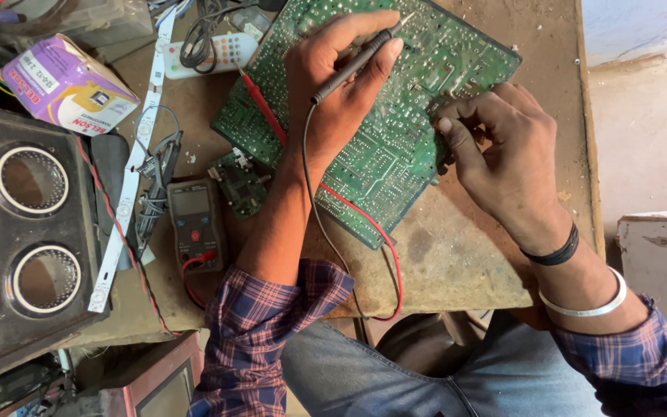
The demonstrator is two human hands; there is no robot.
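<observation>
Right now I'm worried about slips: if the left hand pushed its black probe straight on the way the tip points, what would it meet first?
The left hand aims the black probe up and right across the green circuit board. The tip looks on or just above it, so the board's solder side comes first; depth is unclear.

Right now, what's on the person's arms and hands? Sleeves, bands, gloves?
Both hands are bare, no gloves. The left hand has nothing on its wrist; its plaid sleeve, blue and purple with reddish lines, is pushed up near the elbow. The right hand wrist carries a thin black band and, further up, a white bangle. The matching right sleeve starts just past the bangle.
</observation>
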